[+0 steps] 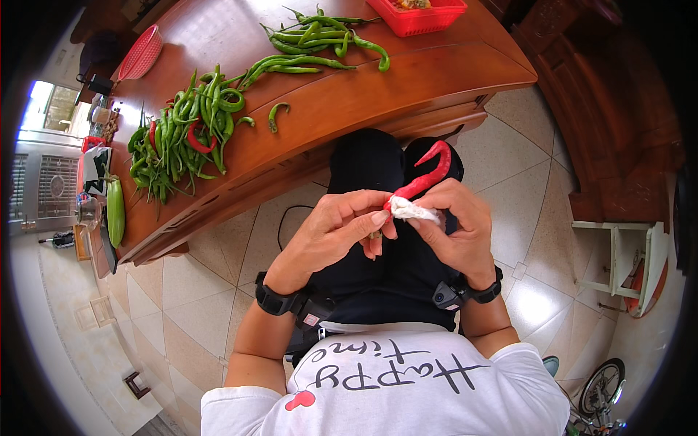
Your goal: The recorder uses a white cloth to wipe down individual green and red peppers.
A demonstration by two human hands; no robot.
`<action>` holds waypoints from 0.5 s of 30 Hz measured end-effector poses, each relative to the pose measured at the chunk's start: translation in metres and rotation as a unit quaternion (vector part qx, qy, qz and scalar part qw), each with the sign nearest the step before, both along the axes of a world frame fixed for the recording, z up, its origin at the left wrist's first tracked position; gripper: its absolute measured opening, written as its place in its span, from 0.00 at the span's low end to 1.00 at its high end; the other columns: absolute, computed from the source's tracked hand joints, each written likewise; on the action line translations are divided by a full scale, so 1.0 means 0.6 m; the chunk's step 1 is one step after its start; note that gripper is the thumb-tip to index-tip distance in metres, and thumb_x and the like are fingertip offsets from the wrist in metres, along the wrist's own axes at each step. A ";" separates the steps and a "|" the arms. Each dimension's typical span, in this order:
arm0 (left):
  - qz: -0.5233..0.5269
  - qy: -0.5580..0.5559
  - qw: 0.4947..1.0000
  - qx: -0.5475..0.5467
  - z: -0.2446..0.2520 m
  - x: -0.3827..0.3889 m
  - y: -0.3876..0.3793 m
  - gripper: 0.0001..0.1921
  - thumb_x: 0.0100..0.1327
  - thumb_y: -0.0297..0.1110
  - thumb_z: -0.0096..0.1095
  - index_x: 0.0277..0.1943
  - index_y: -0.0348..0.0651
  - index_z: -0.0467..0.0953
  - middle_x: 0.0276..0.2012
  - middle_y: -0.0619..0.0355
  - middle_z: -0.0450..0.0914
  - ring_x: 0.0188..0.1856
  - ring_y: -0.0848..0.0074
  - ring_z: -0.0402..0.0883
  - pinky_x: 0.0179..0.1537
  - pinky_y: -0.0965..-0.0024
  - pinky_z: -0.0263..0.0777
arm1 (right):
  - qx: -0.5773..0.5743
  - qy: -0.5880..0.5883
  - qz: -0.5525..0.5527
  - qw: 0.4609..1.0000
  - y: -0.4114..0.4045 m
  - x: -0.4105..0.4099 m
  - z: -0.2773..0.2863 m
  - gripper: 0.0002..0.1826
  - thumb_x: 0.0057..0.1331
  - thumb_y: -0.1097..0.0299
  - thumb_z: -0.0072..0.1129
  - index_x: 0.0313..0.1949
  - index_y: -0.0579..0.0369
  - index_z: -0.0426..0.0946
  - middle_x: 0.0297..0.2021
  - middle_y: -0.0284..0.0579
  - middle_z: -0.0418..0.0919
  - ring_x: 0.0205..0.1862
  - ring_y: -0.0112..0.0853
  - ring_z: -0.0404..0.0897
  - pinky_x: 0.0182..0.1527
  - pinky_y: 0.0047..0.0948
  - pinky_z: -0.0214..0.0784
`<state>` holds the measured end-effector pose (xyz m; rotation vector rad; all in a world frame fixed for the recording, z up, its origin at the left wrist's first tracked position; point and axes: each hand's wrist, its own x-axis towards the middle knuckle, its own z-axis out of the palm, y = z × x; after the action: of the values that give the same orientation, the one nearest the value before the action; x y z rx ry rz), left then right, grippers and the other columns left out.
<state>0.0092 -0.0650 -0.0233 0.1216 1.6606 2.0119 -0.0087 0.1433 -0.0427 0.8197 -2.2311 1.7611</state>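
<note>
Above my lap, my left hand (349, 220) pinches the stem end of a long red chili pepper (422, 182), whose hooked tip points up and away from me. My right hand (461, 223) grips a crumpled white cloth or tissue (411, 210) between thumb and fingers. That white piece is pressed against the pepper near its stem end. The stem is partly hidden behind my left fingers. On the wooden table before me, a large heap of green chilies (185, 131) with a few red ones lies to the left. A smaller group of green chilies (316, 38) lies farther back.
A red plastic basket (431, 19) with something in it stands at the table's far right. A red colander (140, 53) sits at the back left. Two short chili pieces lie near the wooden table's (327, 109) front edge. A long green gourd (114, 212) rests at the left end.
</note>
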 end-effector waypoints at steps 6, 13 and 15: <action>-0.002 0.019 1.000 0.009 -0.005 0.002 -0.002 0.16 0.71 0.32 0.53 0.55 0.30 0.73 0.31 0.58 0.80 0.26 0.83 0.77 0.27 0.80 0.73 | -0.005 0.011 -0.006 1.000 -0.002 -0.002 -0.005 0.09 0.54 0.78 0.68 0.36 0.57 0.80 0.30 0.39 0.78 0.26 0.25 0.75 0.27 0.21 0.64; -0.006 0.002 1.000 0.011 -0.002 0.002 -0.006 0.15 0.71 0.33 0.53 0.54 0.30 0.73 0.31 0.58 0.80 0.26 0.84 0.77 0.28 0.81 0.73 | -0.064 -0.011 -0.104 0.992 0.011 -0.010 -0.019 0.07 0.57 0.75 0.68 0.35 0.58 0.79 0.29 0.37 0.77 0.27 0.21 0.71 0.29 0.18 0.60; -0.018 -0.008 1.000 0.022 -0.003 0.003 -0.006 0.16 0.70 0.33 0.54 0.54 0.31 0.73 0.31 0.58 0.80 0.26 0.84 0.77 0.28 0.81 0.73 | -0.077 -0.014 -0.109 0.991 0.011 -0.011 -0.021 0.07 0.58 0.74 0.68 0.35 0.58 0.79 0.29 0.36 0.77 0.27 0.21 0.71 0.29 0.18 0.60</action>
<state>0.0111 -0.0686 -0.0248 0.1499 1.5935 2.0195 -0.0155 0.1500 -0.0552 0.5018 -2.0775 1.8210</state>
